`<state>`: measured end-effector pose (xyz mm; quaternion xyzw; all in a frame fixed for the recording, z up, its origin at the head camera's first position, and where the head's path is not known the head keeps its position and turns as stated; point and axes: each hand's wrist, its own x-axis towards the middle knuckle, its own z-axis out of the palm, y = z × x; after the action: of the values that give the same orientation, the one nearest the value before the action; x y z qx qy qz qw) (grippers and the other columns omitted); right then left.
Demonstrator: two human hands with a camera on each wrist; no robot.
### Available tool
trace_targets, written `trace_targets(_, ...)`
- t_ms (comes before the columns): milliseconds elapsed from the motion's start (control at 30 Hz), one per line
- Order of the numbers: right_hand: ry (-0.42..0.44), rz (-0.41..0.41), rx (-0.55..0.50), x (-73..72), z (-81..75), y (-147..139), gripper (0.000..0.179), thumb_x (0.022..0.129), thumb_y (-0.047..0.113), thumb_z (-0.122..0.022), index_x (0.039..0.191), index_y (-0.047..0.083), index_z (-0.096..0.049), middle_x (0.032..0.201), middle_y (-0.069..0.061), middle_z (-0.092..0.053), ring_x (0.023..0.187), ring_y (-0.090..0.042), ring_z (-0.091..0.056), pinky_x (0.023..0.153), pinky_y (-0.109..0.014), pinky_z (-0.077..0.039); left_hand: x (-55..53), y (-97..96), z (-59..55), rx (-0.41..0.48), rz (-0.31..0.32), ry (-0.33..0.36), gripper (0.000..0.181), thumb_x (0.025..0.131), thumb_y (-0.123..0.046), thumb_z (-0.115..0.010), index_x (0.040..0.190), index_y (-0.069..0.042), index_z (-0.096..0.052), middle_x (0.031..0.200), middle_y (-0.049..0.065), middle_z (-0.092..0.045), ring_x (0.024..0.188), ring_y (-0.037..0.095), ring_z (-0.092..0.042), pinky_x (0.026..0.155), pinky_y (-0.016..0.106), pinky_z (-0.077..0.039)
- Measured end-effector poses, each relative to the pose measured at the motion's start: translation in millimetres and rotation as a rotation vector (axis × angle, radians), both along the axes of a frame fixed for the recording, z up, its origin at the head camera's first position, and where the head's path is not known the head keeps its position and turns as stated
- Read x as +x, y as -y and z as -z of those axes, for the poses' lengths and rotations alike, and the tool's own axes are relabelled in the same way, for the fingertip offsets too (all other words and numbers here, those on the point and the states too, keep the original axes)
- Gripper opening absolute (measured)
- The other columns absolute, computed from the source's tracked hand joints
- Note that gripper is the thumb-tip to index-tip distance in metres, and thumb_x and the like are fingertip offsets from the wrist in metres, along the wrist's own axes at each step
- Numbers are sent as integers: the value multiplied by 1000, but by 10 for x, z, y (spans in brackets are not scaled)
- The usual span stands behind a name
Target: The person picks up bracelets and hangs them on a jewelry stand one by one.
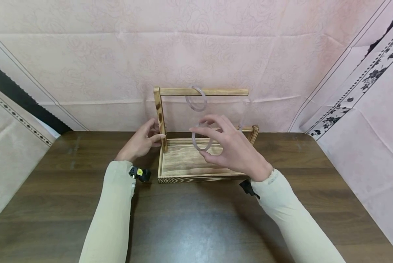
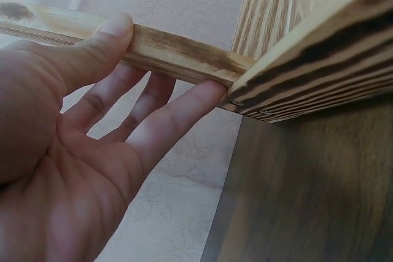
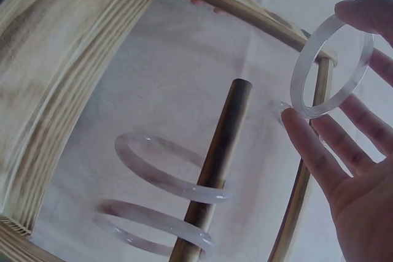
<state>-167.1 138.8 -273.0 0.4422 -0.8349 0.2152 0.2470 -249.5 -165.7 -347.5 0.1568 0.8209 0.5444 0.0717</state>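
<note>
My left hand holds the upright post of a wooden stand, its thumb on one face and fingers behind, low near the base in the left wrist view. In my right hand a pale translucent bangle is pinched between thumb and fingertips, held in front of the stand. Another bangle hangs on the stand's top bar. Two more, an upper bangle and a lower bangle, hang round the shorter dark bar in the right wrist view; my right hand partly hides that bar in the head view.
The stand's shallow tray base sits at the back of a dark wooden table. Right behind it hangs a pink patterned cloth. The top bar's right end is free, with no post under it.
</note>
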Motion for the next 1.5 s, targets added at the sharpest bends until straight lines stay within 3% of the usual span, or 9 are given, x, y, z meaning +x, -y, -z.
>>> trace_targets(300, 8, 12, -41, -8, -53, -66, 60, 80, 14, -84, 136, 25, -64, 138, -9, -55, 127, -26, -51, 94, -36, -56, 4, 0, -1, 0, 5, -9, 25, 103, -6, -57, 125, -5, -44, 122, 19, -50, 120, 35, -57, 97, 48, -61)
trace_targets(600, -5, 42, -86, -19, -106, -136, 57, 81, 13, -82, 135, 22, -64, 139, -9, -54, 120, -23, -57, 83, -33, -59, 0, -6, 2, -2, 9, -9, 25, 103, -5, -57, 124, -5, -44, 122, 18, -51, 121, 35, -57, 98, 47, -61)
trace_targets(867, -18, 67, -137, -37, -152, -201, 57, 82, 11, -79, 136, 22, -65, 141, -7, -53, 126, -23, -52, 90, -34, -52, 1, -17, 4, 14, 14, -8, 25, 103, -3, -56, 124, -2, -43, 120, 18, -49, 119, 35, -58, 97, 47, -61)
trace_targets(1100, -44, 61, -192, -59, -189, -220, 59, 79, 8, -83, 134, 18, -66, 138, -11, -55, 123, -29, -52, 87, -34, -48, 7, -13, 6, 23, 16, -9, 26, 103, -3, -56, 126, 0, -44, 120, 17, -50, 119, 34, -58, 97, 47, -61)
trace_targets(1300, -40, 62, -231, -85, -216, -264, 59, 79, 9, -83, 135, 18, -65, 139, -12, -55, 125, -30, -52, 95, -36, -44, 6, -7, 8, 28, 13, -3, 26, 103, -2, -56, 126, 0, -43, 119, 18, -50, 118, 34, -57, 97, 47, -61)
trace_targets(1500, -32, 68, -242, -121, -231, -311, 61, 77, 7, -84, 135, 15, -65, 141, -14, -53, 122, -30, -51, 93, -36, -43, 12, -3, 2, 26, 16, -6, 27, 103, -3, -56, 127, 0, -43, 120, 18, -49, 118, 34, -57, 98, 47, -60)
